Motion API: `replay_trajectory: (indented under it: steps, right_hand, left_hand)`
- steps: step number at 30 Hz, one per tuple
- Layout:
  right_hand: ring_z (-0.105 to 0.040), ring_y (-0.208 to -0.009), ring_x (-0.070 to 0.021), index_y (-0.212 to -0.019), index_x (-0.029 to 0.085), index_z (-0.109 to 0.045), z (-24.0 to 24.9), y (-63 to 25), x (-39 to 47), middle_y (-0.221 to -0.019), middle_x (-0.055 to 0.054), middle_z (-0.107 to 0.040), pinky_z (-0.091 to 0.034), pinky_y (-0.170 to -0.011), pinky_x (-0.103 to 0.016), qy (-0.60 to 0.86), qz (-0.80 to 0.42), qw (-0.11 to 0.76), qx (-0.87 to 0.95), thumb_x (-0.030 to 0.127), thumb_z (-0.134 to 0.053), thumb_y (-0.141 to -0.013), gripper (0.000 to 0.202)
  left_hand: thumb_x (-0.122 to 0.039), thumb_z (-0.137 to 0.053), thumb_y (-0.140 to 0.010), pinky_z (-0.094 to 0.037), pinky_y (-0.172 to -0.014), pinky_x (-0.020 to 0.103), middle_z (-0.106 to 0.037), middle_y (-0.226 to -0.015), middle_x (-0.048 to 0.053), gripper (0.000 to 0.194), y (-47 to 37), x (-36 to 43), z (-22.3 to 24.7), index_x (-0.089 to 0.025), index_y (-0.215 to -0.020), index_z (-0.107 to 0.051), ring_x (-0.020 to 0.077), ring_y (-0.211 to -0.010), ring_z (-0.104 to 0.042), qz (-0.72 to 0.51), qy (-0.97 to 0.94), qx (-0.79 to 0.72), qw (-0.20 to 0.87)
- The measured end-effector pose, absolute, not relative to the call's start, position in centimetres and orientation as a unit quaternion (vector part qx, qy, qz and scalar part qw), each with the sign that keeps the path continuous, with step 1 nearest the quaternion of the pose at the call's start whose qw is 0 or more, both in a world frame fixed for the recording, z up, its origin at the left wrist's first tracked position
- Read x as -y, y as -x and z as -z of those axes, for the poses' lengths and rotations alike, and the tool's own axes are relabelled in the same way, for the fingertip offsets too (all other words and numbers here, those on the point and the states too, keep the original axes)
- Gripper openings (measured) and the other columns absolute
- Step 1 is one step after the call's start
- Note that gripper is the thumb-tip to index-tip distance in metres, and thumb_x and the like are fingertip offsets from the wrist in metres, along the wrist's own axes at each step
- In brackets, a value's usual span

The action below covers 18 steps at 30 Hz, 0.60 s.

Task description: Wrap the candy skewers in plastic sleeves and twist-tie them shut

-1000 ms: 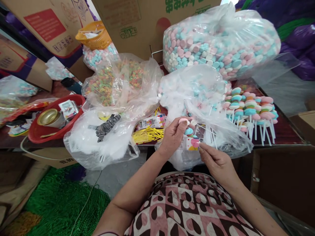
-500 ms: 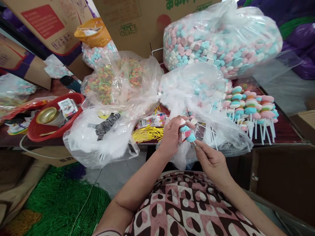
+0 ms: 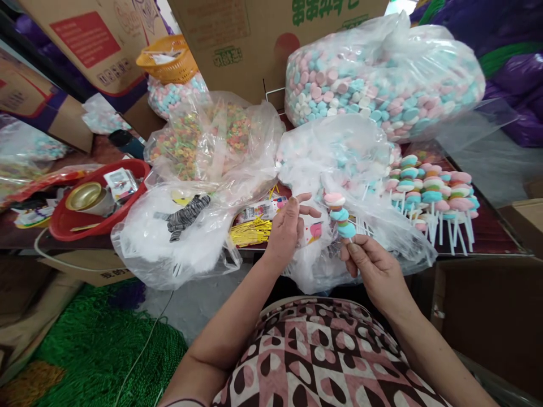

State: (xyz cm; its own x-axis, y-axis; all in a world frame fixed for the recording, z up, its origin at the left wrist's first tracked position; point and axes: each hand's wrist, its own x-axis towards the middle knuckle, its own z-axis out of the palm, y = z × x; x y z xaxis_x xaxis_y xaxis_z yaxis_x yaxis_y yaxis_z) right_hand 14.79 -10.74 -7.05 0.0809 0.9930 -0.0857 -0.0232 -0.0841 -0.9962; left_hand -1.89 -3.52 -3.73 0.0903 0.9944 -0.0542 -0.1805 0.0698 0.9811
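My right hand (image 3: 365, 260) pinches the stick of a marshmallow skewer (image 3: 343, 217) between thumb and fingers. Pink, white and blue marshmallows with small coloured rings between them stand upright above that hand. Just left of the skewer, my left hand (image 3: 288, 229) has its upper fingers stretched out, while its lower fingers appear to hold a clear printed bag (image 3: 314, 232). Beside my left wrist lie yellow twist ties (image 3: 250, 233) and more printed bags (image 3: 261, 211). Finished-looking marshmallow skewers (image 3: 432, 192) are stacked on the right of the table.
Behind my hands sit a large marshmallow bag (image 3: 382, 85), a smaller one (image 3: 335, 147) and a bag of coloured rings (image 3: 212, 135). A white plastic bag (image 3: 148, 237) bears a grey striped bundle (image 3: 186, 216). Farther left is a red basin (image 3: 57, 217); cardboard boxes (image 3: 250, 51) stand behind.
My hands have moved apart. The skewer has shifted right and upright with my right hand, and the printed bag is now off it, beside my left hand. The view has shifted slightly.
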Motion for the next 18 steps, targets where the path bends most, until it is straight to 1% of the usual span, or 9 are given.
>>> replay_trajectory:
  steps: [3, 5, 7, 9, 11, 13, 15, 18]
  right_hand:
    - [-0.029, -0.046, -0.0079, -0.086, 0.021, -0.059, 6.5, -14.2, 10.4, -0.057, 0.008, -0.038, -0.020, -0.042, -0.022, 0.535, -0.527, 0.539, 0.382, 0.043, -0.065, -0.087, 0.023]
    - [-0.023, -0.045, -0.0076, -0.085, 0.020, -0.060, 5.8, -13.7, 10.1, -0.054, 0.009, -0.028, -0.018, -0.042, -0.023, 0.516, -0.537, 0.564, 0.357, 0.043, -0.067, -0.084, 0.024]
    - [-0.018, -0.044, -0.0075, -0.085, 0.020, -0.061, 5.0, -13.3, 9.8, -0.054, 0.010, -0.023, -0.016, -0.041, -0.024, 0.498, -0.546, 0.578, 0.346, 0.045, -0.065, -0.085, 0.025]
    - [-0.014, -0.043, -0.0075, -0.086, 0.021, -0.060, 4.3, -13.1, 9.5, -0.053, 0.011, -0.020, -0.014, -0.040, -0.024, 0.487, -0.559, 0.578, 0.341, 0.050, -0.062, -0.085, 0.030]
    - [-0.013, -0.042, -0.0066, -0.086, 0.021, -0.059, 4.1, -13.0, 9.2, -0.052, 0.011, -0.022, -0.013, -0.039, -0.024, 0.491, -0.572, 0.568, 0.331, 0.052, -0.066, -0.082, 0.032]
    - [-0.016, -0.041, -0.0049, -0.085, 0.021, -0.058, 4.3, -13.0, 9.0, -0.053, 0.011, -0.030, -0.012, -0.039, -0.023, 0.515, -0.571, 0.554, 0.319, 0.049, -0.075, -0.074, 0.035]
    - [-0.019, -0.040, -0.0039, -0.080, 0.020, -0.058, 4.7, -13.2, 8.8, -0.054, 0.010, -0.036, -0.012, -0.039, -0.022, 0.541, -0.552, 0.553, 0.311, 0.046, -0.080, -0.068, 0.036]
    - [-0.021, -0.040, -0.0038, -0.071, 0.019, -0.056, 5.3, -13.8, 8.6, -0.049, 0.011, -0.035, -0.014, -0.040, -0.022, 0.546, -0.526, 0.580, 0.299, 0.046, -0.082, -0.066, 0.038]
  left_hand:
    - [-0.066, -0.038, -0.093, -0.022, -0.037, 0.023, -0.068, -0.079, 0.003, 0.059, 1.8, 3.7, 3.7, -0.017, -0.112, -0.065, 0.0050, -0.041, -0.029, -0.503, -0.480, -0.457, 0.554]
    - [-0.063, -0.039, -0.094, -0.027, -0.041, 0.023, -0.067, -0.075, 0.001, 0.055, 1.4, 3.8, 3.7, -0.018, -0.108, -0.066, 0.0060, -0.044, -0.033, -0.495, -0.523, -0.467, 0.513]
    - [-0.059, -0.041, -0.095, -0.035, -0.049, 0.023, -0.067, -0.074, 0.002, 0.049, 1.0, 3.9, 3.8, -0.019, -0.103, -0.068, 0.0081, -0.050, -0.044, -0.490, -0.582, -0.472, 0.445]
    - [-0.053, -0.044, -0.096, -0.044, -0.063, 0.024, -0.071, -0.080, 0.004, 0.042, 0.4, 4.0, 3.8, -0.020, -0.099, -0.069, 0.0117, -0.065, -0.058, -0.489, -0.638, -0.461, 0.375]
    - [-0.048, -0.047, -0.096, -0.047, -0.075, 0.026, -0.074, -0.090, 0.006, 0.036, -0.1, 4.1, 3.8, -0.020, -0.097, -0.070, 0.0150, -0.081, -0.064, -0.489, -0.673, -0.442, 0.335]
    - [-0.045, -0.046, -0.097, -0.047, -0.077, 0.026, -0.074, -0.095, 0.007, 0.034, -0.3, 4.1, 3.8, -0.020, -0.096, -0.070, 0.0157, -0.085, -0.065, -0.482, -0.682, -0.435, 0.336]
    - [-0.046, -0.046, -0.097, -0.045, -0.072, 0.025, -0.072, -0.089, 0.005, 0.034, -0.1, 4.2, 3.6, -0.020, -0.100, -0.069, 0.0146, -0.079, -0.064, -0.454, -0.681, -0.442, 0.367]
    - [-0.048, -0.058, -0.089, -0.041, -0.063, 0.023, -0.066, -0.075, -0.001, 0.034, 1.1, 4.0, 3.3, -0.020, -0.107, -0.065, 0.0117, -0.065, -0.056, -0.348, -0.705, -0.436, 0.439]
